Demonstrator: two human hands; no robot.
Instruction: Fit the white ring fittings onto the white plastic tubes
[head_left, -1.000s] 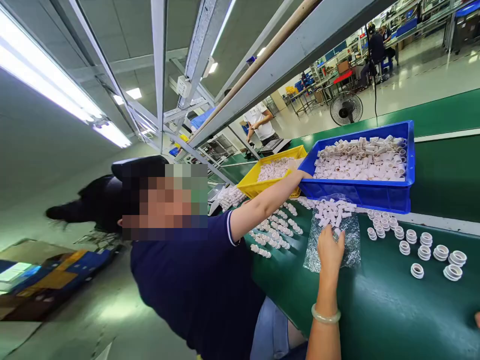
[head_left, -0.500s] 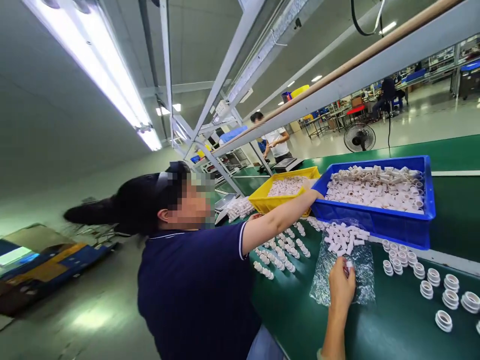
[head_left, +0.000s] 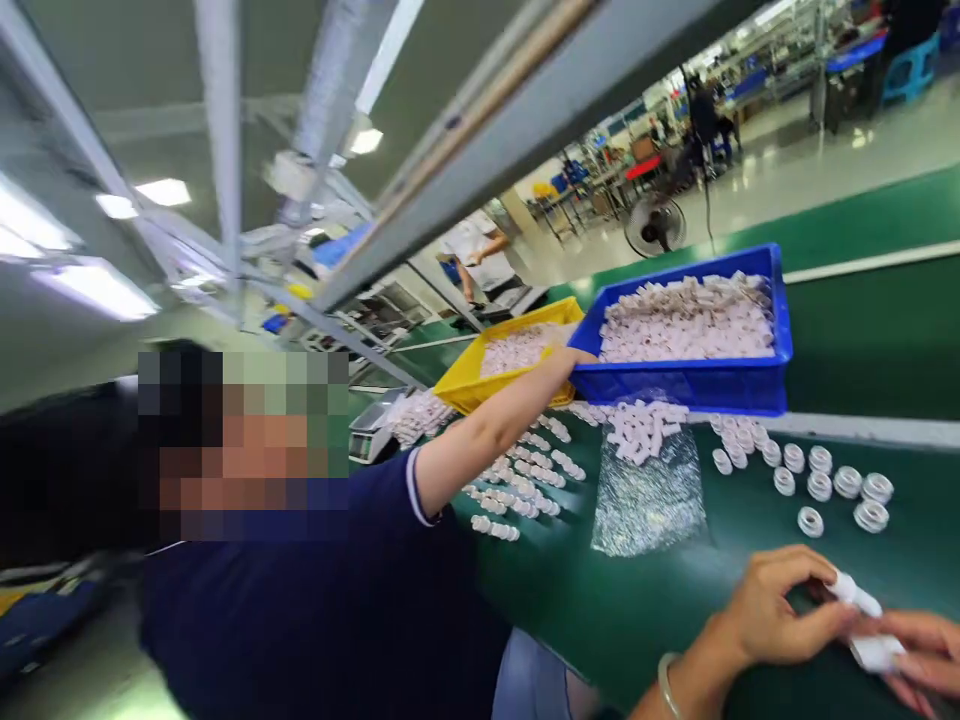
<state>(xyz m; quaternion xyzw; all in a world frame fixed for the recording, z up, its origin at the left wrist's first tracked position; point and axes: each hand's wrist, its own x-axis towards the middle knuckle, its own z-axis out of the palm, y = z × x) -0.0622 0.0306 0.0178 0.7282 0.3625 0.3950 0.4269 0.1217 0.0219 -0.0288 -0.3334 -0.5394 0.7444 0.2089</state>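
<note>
A small white tube (head_left: 855, 594) is pinched in the left hand (head_left: 776, 610), its long axis slanting down to the right. Just right, touching, a white fitting (head_left: 870, 652) is held in the closed fingers of the right hand (head_left: 919, 655).

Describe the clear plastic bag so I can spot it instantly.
Find the blue bin on the green table. Directly in front lies the clear plastic bag, flat and crinkly, white tubes heaped at its far end. Unlike the loose rings beside it, it is see-through.

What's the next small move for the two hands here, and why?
Probably push the two white pieces together: the left hand pinches a small white tube right against the white part held in the right hand, above the green table.
</note>
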